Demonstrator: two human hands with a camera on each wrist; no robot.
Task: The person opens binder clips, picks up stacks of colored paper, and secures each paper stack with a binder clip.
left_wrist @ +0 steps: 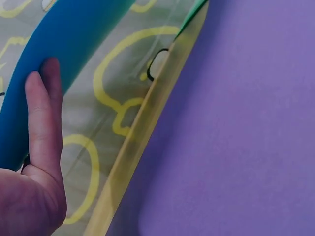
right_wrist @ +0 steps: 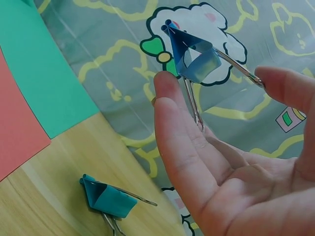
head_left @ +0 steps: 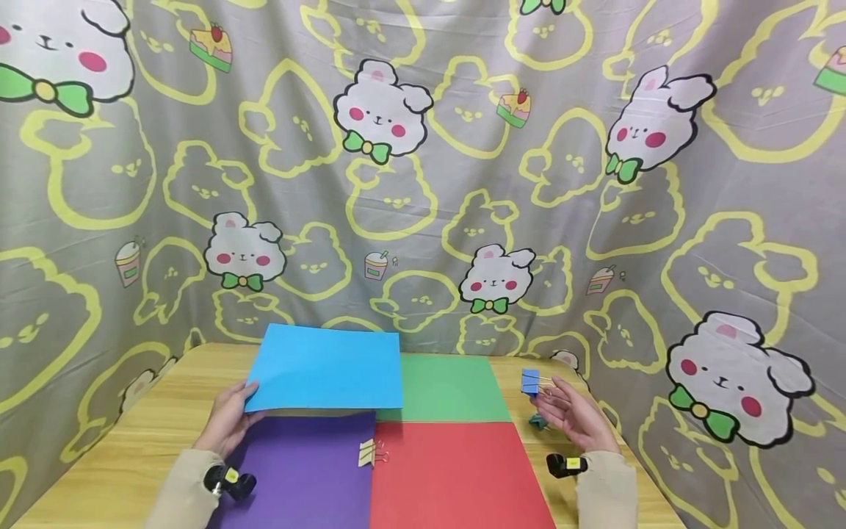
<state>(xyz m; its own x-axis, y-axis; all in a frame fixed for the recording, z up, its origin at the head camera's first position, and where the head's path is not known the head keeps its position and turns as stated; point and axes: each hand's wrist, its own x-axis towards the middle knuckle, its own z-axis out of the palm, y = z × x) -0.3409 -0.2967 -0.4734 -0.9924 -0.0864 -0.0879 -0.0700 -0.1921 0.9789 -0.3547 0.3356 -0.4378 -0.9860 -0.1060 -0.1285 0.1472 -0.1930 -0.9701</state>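
The left hand [head_left: 231, 417] pinches the blue sheet [head_left: 327, 367] by its left edge, far left. At right, the right hand [head_left: 573, 417] holds the blue clip [head_left: 530, 380] by its handles [right_wrist: 238, 67], near a teal clip [right_wrist: 110, 199].

Four coloured sheets in play here: one blue sheet [head_left: 327, 367], one green sheet [head_left: 449, 386], one purple sheet [head_left: 307, 470], and there's one red sheet [head_left: 456, 477]! Binder clips, and it's three: one blue clip [head_left: 530, 380], one teal clip [right_wrist: 110, 199], one yellow clip [head_left: 366, 452]. Two hands, left hand [head_left: 228, 415] and right hand [head_left: 571, 411], two sleeves [head_left: 181, 488], two black wrist devices [head_left: 557, 465]. One table [head_left: 132, 441]! And up on the printed cloth [head_left: 449, 173], the head view shows three cups [head_left: 375, 267] and three cake slices [head_left: 514, 109], one slice cut off at the edge!
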